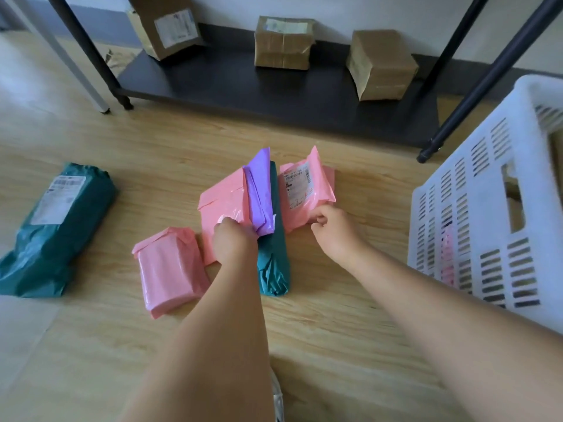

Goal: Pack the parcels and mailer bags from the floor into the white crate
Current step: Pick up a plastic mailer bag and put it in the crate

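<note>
Several mailer bags lie on the wooden floor. My left hand (pixel 233 239) grips a bundle at its near end: a pink bag (pixel 224 202), a purple bag (pixel 259 193) and a narrow teal bag (pixel 272 260) stood side by side. My right hand (pixel 333 226) pinches the near edge of a labelled pink bag (pixel 304 193) just right of the bundle. A smaller pink bag (pixel 169 269) lies to the left of my left arm. A large teal bag (pixel 51 229) with a label lies at far left. The white crate (pixel 475 214) stands at the right, with parcels showing through its slots.
A black shelf rack (pixel 274 86) stands behind the bags, its low board holding three brown cardboard parcels (pixel 283 42). Its front right leg (pixel 432 147) stands between the bags and the crate. A white table leg (pixel 76 71) is at back left.
</note>
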